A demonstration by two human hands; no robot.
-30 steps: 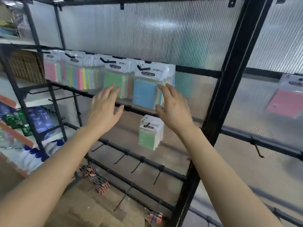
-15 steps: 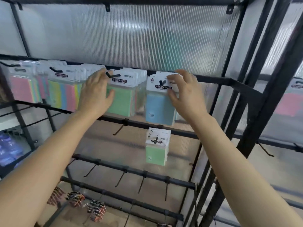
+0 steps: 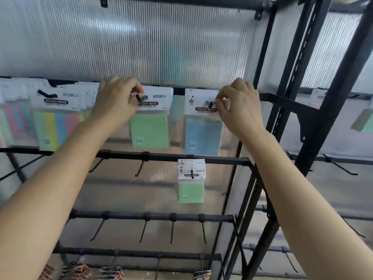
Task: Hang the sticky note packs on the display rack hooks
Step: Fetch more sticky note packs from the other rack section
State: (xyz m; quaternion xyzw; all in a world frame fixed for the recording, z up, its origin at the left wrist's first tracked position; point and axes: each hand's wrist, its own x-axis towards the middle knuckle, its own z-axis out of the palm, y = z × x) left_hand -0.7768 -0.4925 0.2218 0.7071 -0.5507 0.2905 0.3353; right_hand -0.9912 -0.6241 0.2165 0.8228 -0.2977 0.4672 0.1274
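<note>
Both my hands are raised to the top rail of the black display rack (image 3: 201, 158). My left hand (image 3: 116, 100) pinches the white header of the green sticky note pack (image 3: 150, 128) beside its hook. My right hand (image 3: 239, 106) pinches the right edge of the header of the blue sticky note pack (image 3: 201, 136), next to that pack's hook. A multicoloured striped pack (image 3: 55, 126) hangs further left, with more packs behind it. One small green pack (image 3: 190, 182) hangs alone on the second rail.
Several bare hooks (image 3: 141, 168) jut from the second and third rails. Binder clip packs (image 3: 90, 272) hang at the bottom. A thick black upright post (image 3: 302, 110) stands to the right, with pink and green packs (image 3: 361, 120) blurred behind the ribbed panel.
Both hands rose from lying flat on the pack fronts to the headers and curled their fingers there. The camera moved closer and tilted up.
</note>
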